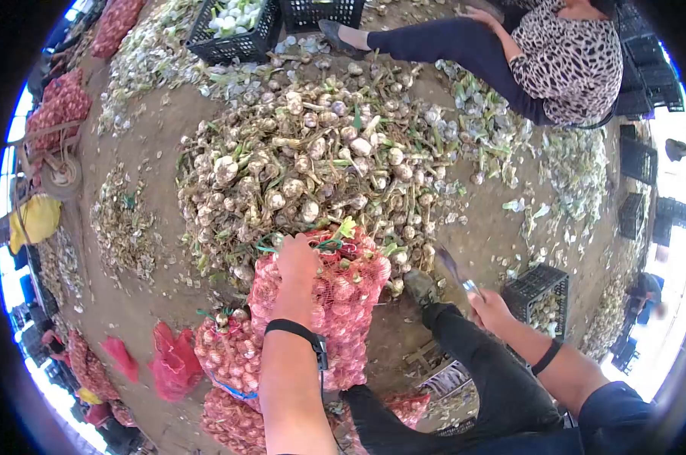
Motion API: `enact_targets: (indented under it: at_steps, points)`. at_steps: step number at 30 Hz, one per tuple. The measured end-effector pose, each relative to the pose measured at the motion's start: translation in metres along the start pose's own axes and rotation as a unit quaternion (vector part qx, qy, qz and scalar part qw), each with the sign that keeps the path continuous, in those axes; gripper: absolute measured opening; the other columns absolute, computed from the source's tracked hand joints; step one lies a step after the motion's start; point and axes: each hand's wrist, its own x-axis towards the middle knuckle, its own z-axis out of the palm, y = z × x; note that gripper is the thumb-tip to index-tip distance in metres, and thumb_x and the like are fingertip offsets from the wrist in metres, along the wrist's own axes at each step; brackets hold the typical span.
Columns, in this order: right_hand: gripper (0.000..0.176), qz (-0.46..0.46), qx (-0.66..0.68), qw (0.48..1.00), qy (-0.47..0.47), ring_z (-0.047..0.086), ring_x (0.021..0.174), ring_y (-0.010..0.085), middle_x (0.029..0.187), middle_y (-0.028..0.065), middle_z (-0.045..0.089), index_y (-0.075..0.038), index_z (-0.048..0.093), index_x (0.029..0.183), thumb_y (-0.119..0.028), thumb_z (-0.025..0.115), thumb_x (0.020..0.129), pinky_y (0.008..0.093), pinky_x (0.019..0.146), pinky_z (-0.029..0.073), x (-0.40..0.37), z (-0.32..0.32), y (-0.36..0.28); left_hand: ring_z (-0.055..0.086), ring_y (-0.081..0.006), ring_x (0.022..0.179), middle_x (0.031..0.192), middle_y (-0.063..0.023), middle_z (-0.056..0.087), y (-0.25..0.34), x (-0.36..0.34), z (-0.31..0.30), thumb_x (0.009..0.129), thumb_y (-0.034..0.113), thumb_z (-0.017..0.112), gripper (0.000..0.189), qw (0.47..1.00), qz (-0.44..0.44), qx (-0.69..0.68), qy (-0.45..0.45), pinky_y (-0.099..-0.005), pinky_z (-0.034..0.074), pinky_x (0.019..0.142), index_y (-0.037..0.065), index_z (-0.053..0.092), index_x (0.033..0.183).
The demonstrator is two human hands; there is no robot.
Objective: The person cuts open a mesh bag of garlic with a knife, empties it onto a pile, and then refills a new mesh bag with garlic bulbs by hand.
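Observation:
My left hand (297, 262) is closed at the upper edge of a full red mesh sack (343, 303), beside its green tie string (329, 244). Garlic bulbs show through the netting, and a yellow-green leaf (346, 227) sticks up at the mouth. My fingertips are partly hidden. Out to the right, my right hand (488, 309) grips a knife (451, 265) by its handle, blade angled up and away, apart from the sack. Just beyond the sack spreads a large heap of garlic (305, 163) with stems and roots on.
More filled sacks (229, 353) stand left of my arm, near an empty-looking red net (174, 362). A black crate (538, 296) sits at right; another crate (233, 45) holds white bulbs. A seated person (563, 68) is across the heap. Peelings (127, 227) litter the floor.

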Motion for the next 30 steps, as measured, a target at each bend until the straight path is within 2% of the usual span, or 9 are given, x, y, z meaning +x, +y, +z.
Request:
enact_targets:
  at_steps: [4,6,11,13,14,17,19,22,30]
  points:
    - [0.026,-0.037,0.008,0.998,-0.055,0.050,0.048,0.0105,0.069,0.0032,0.056,-0.005,0.051,0.103,-0.029,0.054,0.097,0.0265,0.045,0.042,0.007,0.042,-0.045,0.065,-0.0365,0.094,0.110,-0.0194,0.058,-0.014,0.018,0.023,0.086,0.019,0.064,0.021,0.998,0.043,0.054,0.006,-0.0452,0.055,0.079,0.003,0.064,0.100]
    - [0.025,-0.064,0.011,0.995,-0.073,0.051,0.050,0.0105,0.071,0.0028,0.057,-0.005,0.051,0.103,-0.029,0.055,0.097,0.0267,0.046,0.042,0.010,0.059,-0.055,0.068,-0.0329,0.087,0.111,-0.0179,0.056,-0.002,0.002,0.005,0.086,0.009,0.057,0.013,0.989,0.098,0.103,0.032,-0.0411,0.058,0.070,0.001,0.065,0.093]
    - [0.026,-0.114,-0.041,0.982,-0.147,0.055,0.056,0.0104,0.075,0.0006,0.058,-0.007,0.057,0.101,-0.032,0.053,0.097,0.0286,0.052,0.045,0.015,0.092,-0.088,0.068,-0.0338,0.083,0.092,-0.0189,0.067,-0.024,-0.007,0.018,0.089,0.019,0.058,0.018,0.993,0.088,0.077,0.024,-0.0466,0.054,0.072,0.003,0.067,0.089]
    - [0.030,-0.133,-0.058,0.978,-0.149,0.055,0.057,0.0116,0.075,0.0014,0.058,-0.006,0.057,0.101,-0.036,0.053,0.097,0.0306,0.054,0.046,0.025,0.101,-0.097,0.066,-0.0327,0.076,0.081,-0.0177,0.067,-0.037,-0.011,0.019,0.091,0.023,0.058,0.022,0.990,0.109,-0.091,0.010,-0.0425,0.051,0.065,0.002,0.066,0.087]
    - [0.031,-0.149,-0.096,0.973,-0.148,0.056,0.057,0.0124,0.074,0.0019,0.058,-0.006,0.057,0.100,-0.037,0.053,0.097,0.0322,0.055,0.045,0.029,0.106,-0.104,0.066,-0.0327,0.076,0.081,-0.0177,0.067,-0.037,-0.015,0.015,0.091,0.023,0.058,0.022,0.990,0.108,-0.091,0.010,-0.0425,0.051,0.065,0.002,0.066,0.087]
    - [0.034,-0.169,-0.161,0.960,-0.151,0.058,0.063,0.0220,0.074,0.0076,0.057,-0.005,0.056,0.098,-0.038,0.051,0.097,0.0388,0.062,0.045,0.041,0.119,-0.122,0.058,-0.0225,0.062,0.071,-0.0107,0.063,-0.036,-0.027,0.006,0.094,0.026,0.058,0.026,0.976,0.009,-0.205,-0.067,-0.0349,0.043,0.057,0.003,0.065,0.085]
    - [0.036,-0.248,-0.231,0.931,-0.137,0.060,0.072,0.0321,0.078,0.0143,0.059,-0.003,0.056,0.098,-0.038,0.049,0.097,0.0440,0.069,0.045,0.048,0.127,-0.126,0.053,-0.0134,0.066,0.073,-0.0036,0.061,-0.036,-0.031,0.006,0.096,0.028,0.057,0.030,0.894,-0.111,-0.412,-0.134,-0.0326,0.042,0.063,-0.001,0.065,0.091]
    - [0.036,-0.286,-0.280,0.907,-0.134,0.059,0.081,0.0389,0.083,0.0196,0.061,-0.002,0.056,0.100,-0.037,0.049,0.097,0.0480,0.075,0.045,0.067,0.143,-0.120,0.041,-0.0082,0.064,0.070,0.0032,0.052,-0.043,-0.026,0.032,0.096,0.026,0.058,0.028,0.828,-0.098,-0.543,-0.100,-0.0294,0.037,0.059,-0.001,0.065,0.091]
    - [0.032,-0.254,-0.342,0.887,-0.177,0.063,0.084,0.0335,0.087,0.0188,0.063,-0.003,0.058,0.103,-0.033,0.049,0.098,0.0447,0.078,0.049,0.073,0.155,-0.149,0.039,-0.0040,0.064,0.072,0.0072,0.051,-0.030,-0.039,0.018,0.098,0.026,0.056,0.023,0.801,-0.133,-0.570,-0.124,-0.0249,0.033,0.055,0.005,0.065,0.098]
